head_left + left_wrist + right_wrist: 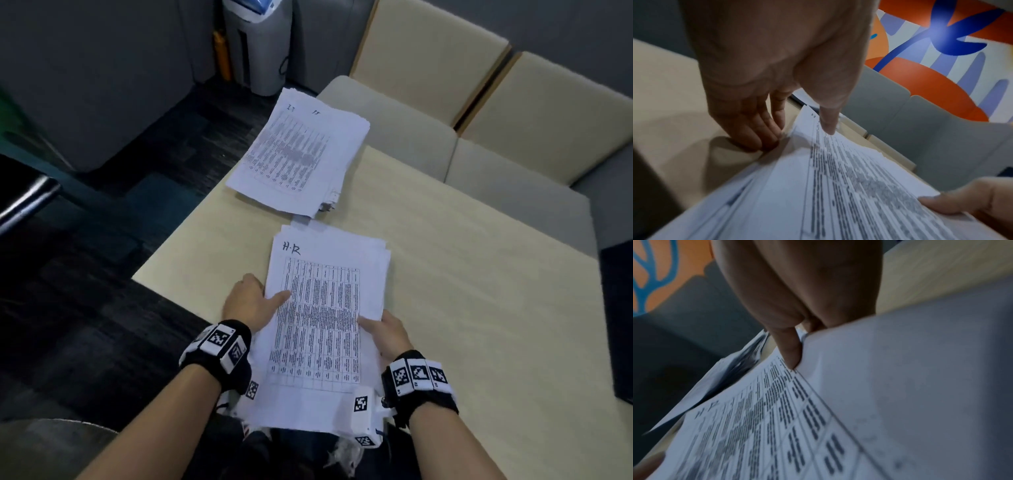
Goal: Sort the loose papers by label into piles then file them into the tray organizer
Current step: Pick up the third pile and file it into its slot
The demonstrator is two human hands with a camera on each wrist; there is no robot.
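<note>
On the cream desk (445,274), left hand (248,301) and right hand (387,334) each grip the H.R stack (325,308), thumbs on top, second pile (298,157) beyond.

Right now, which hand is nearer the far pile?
Left. The left hand grips the near stack's left edge, closer to the far pile; the right hand holds the right edge, lower down.

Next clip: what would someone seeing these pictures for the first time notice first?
First, the white printed sheet marked H.R, held at the near edge of the pale yellow table, the left hand gripping its left edge and the right hand its right edge. Beyond it, at the table's far left corner, lies a second untidy pile of white printed papers. No tray organizer is identifiable in these views.
</note>
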